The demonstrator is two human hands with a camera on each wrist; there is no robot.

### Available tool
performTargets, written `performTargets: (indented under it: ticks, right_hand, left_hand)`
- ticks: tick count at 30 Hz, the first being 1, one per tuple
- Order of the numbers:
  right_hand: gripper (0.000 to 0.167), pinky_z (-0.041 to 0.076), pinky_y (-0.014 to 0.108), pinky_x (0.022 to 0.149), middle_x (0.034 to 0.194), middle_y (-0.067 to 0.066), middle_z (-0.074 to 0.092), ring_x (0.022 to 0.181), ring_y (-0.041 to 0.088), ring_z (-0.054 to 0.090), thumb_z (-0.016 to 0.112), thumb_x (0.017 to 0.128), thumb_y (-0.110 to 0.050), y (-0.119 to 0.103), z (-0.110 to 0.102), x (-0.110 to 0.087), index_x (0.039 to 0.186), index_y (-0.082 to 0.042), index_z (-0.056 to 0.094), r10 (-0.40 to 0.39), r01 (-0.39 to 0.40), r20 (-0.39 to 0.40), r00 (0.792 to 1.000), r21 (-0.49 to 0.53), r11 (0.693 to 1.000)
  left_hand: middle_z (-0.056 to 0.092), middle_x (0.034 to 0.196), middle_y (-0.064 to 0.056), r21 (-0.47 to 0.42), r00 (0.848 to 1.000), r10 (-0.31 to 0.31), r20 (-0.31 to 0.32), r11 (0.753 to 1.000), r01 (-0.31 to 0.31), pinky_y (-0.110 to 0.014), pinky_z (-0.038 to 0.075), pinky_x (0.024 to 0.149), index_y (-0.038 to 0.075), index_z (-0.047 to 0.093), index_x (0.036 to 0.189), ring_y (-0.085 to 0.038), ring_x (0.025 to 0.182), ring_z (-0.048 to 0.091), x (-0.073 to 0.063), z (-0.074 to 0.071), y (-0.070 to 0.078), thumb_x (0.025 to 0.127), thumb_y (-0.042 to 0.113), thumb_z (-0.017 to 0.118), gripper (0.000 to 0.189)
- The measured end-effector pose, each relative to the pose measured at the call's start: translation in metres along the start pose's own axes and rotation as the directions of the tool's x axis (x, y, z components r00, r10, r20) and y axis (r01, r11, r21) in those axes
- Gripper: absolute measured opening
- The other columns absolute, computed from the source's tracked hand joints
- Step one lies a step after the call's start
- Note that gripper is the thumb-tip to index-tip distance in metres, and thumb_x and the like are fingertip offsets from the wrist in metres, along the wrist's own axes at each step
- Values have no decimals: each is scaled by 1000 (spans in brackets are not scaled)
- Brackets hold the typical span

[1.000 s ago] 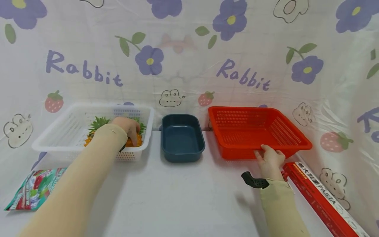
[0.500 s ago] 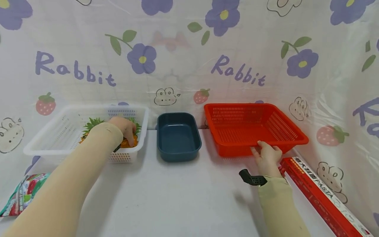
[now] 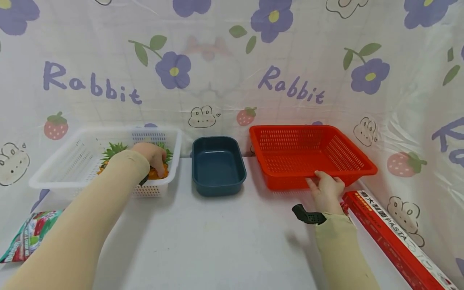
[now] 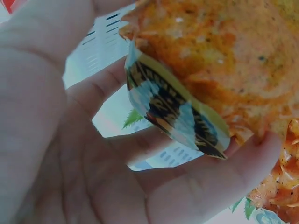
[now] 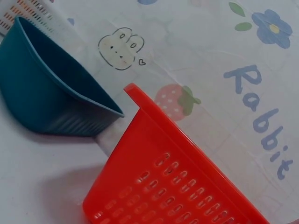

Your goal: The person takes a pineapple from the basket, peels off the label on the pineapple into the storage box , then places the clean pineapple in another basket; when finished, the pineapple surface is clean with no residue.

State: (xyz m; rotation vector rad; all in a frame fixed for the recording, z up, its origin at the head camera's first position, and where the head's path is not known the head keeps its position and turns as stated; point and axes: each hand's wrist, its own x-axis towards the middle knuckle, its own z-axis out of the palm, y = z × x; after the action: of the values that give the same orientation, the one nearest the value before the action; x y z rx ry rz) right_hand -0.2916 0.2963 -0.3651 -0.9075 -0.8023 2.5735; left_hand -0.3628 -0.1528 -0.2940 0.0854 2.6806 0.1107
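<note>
In the head view my left hand [image 3: 149, 156] reaches into the white basket [image 3: 54, 184] from above. The left wrist view shows its fingers curled around an orange, dark-flecked packet [image 4: 205, 60] with a black and gold printed flap. Another orange piece [image 4: 287, 172] lies beside that packet. Green pineapple-like leaves [image 3: 114, 151] show on both sides of the hand, which hides much of what lies under it. My right hand [image 3: 328, 191] grips the front rim of the red basket [image 3: 273, 181], thumb over the edge. Inside, the red basket shows a bare floor.
Between the baskets stands a dark blue tub [image 3: 219, 189]. A red pasta box [image 3: 393, 237] lies along the right, beside my right forearm. At the left edge, a colourful snack bag [image 3: 30, 237] is partly covered by my left arm. A printed curtain [image 3: 217, 72] closes the back.
The head view has shifted slightly, so everything sits a little further left and my left arm covers more of the snack bag. Both hands stay at their baskets.
</note>
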Motion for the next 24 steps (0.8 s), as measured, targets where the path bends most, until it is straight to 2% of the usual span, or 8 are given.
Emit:
performTargets:
  ticks: [5,14,24]
  right_hand:
    - [72,45,35,96,132,-7,30,122,15,38,66,81,2,1,0,2,126,-34,24,-3,3,-3,1000,35,999]
    - [70,44,37,97,133,-7,29,120,15,38,65,81,3,1,1,2,125,-33,24,-12,13,-9,1000,28,1000]
    - [75,43,36,98,134,-6,27,119,15,39,64,82,3,1,3,2,132,-32,20,-27,27,-23,999,-7,1000]
  left_hand:
    - [46,124,-19,-12,1000,1,-17,1000,-1,-42,47,83,15,53,126,-33,104,40,-4,1,-2,72,29,73,59]
    - [52,120,-15,49,998,61,-27,997,-60,-42,45,83,15,55,122,-31,102,43,1,-4,-10,71,35,70,56]
    - [44,131,-19,51,995,99,-31,994,-97,-48,42,88,18,49,130,-34,108,40,-8,-17,-16,73,38,68,63]
